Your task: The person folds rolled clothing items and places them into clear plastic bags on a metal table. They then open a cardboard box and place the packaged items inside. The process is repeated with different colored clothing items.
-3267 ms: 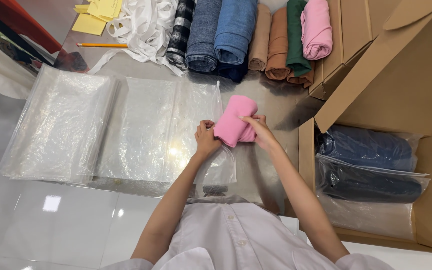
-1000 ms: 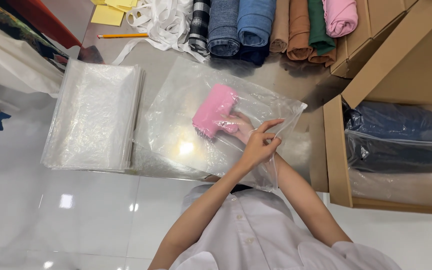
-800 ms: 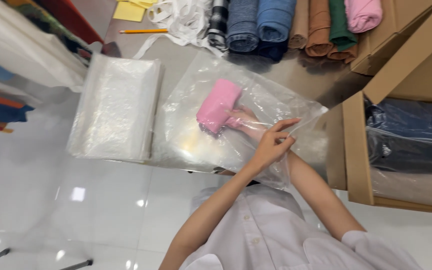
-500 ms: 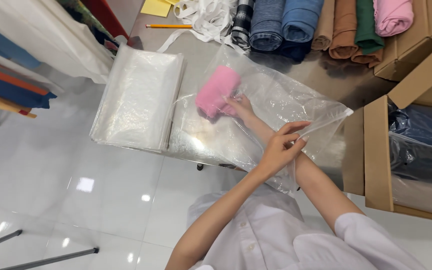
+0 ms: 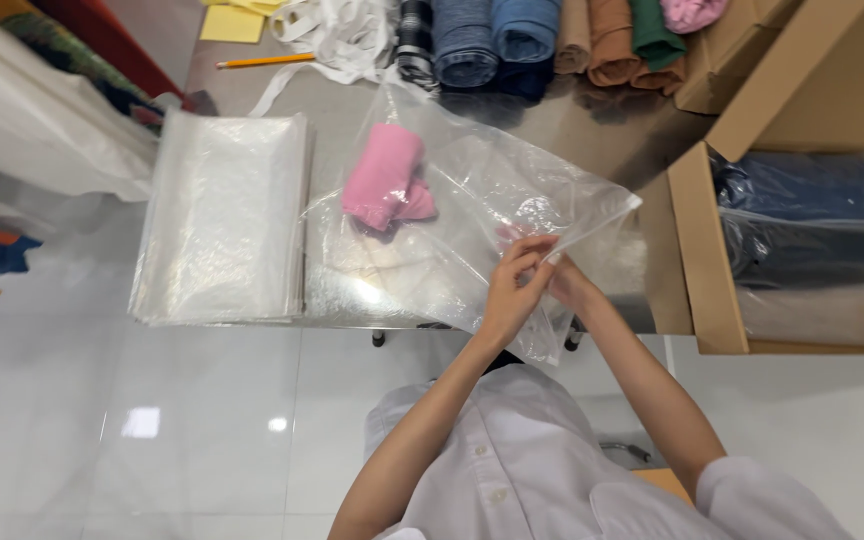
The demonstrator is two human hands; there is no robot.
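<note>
The folded pink garment (image 5: 384, 188) lay inside the clear plastic bag (image 5: 472, 215), well down toward its far, closed end, and the bag rested slantwise on the grey bench (image 5: 592, 125). So far as we could judge, the putting-in was done: the cloth sat fully within the film and no hand was on it. What looked left undone was the bag's mouth, which was gathered at the near corner and, as far as we could tell, not yet flattened or sealed. Our left hand (image 5: 514, 290) and right hand (image 5: 564, 282) met there, close together at the bench's near edge, both pinching the film of the open end between fingers and thumbs; the right hand showed partly through the plastic, so we could not tell exactly how its fingers lay. Both forearms ran up from our white shirt (image 5: 512, 470), bent and converging. Just left of the bag sat a stack of empty clear bags (image 5: 222, 220). Along the far edge stood a row of rolled garments (image 5: 552, 35) in blue, brown, green and pink, with a pencil (image 5: 265, 61), yellow paper (image 5: 232, 20) and white fabric (image 5: 337, 30). To the right an open cardboard box (image 5: 697, 240) held dark bagged garments (image 5: 812, 225).
</note>
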